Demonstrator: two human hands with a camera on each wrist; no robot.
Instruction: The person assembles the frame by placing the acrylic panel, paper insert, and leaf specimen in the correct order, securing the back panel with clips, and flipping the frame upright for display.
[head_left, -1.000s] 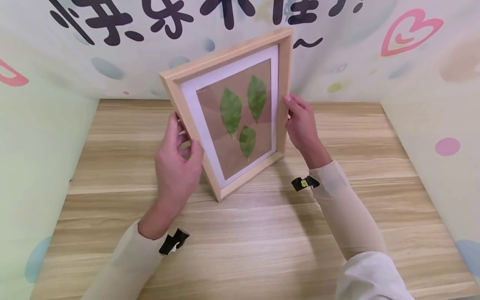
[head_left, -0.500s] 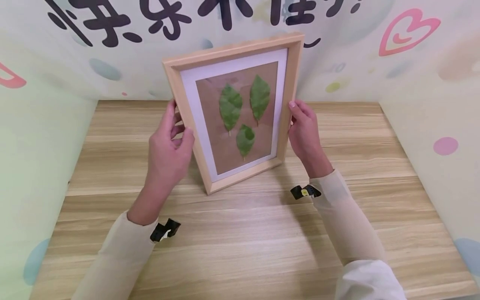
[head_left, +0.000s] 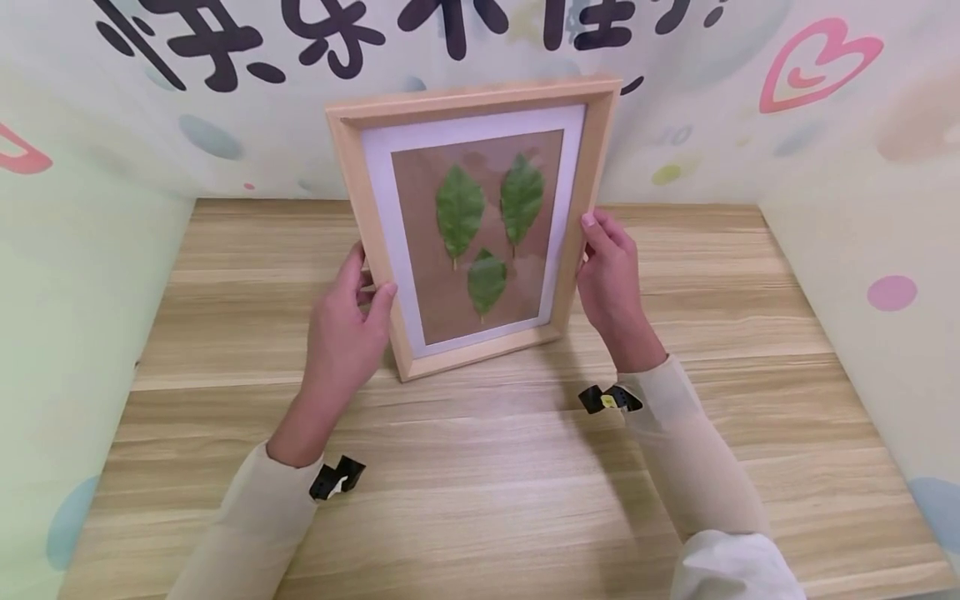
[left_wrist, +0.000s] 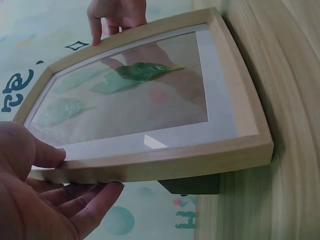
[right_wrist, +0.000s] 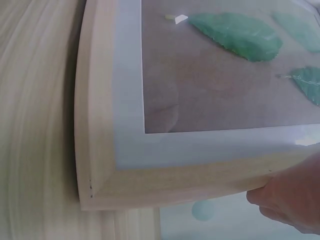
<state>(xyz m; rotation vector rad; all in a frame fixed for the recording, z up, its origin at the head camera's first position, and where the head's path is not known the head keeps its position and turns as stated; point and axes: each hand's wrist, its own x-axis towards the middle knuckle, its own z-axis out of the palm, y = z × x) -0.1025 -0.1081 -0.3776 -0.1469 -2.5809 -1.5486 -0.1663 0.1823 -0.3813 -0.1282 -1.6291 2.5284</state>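
A pale wooden picture frame [head_left: 483, 352] stands on its bottom edge on the table, its glazed front towards me. Behind the glass, a white mat surrounds a brown backing with three green leaves [head_left: 460, 215]. My left hand [head_left: 345, 333] holds the left side, thumb at the front and fingers behind, as the left wrist view also shows. On the opposite side, my right hand [head_left: 611, 283] grips the edge with its thumb on the front; its other fingers are partly hidden. A dark piece [left_wrist: 197, 185] juts out behind the frame in the left wrist view.
The wood-grain table [head_left: 480, 483] runs back to a white printed wall cloth [head_left: 285, 142] with dark characters and coloured spots. Similar printed panels [head_left: 862, 217] close off both sides. Small black devices [head_left: 611, 400] sit on both wrists.
The picture frame has turned to face me more squarely. Its bottom left corner has swung left and back, its top right corner to the right. Both hands have kept hold of it.
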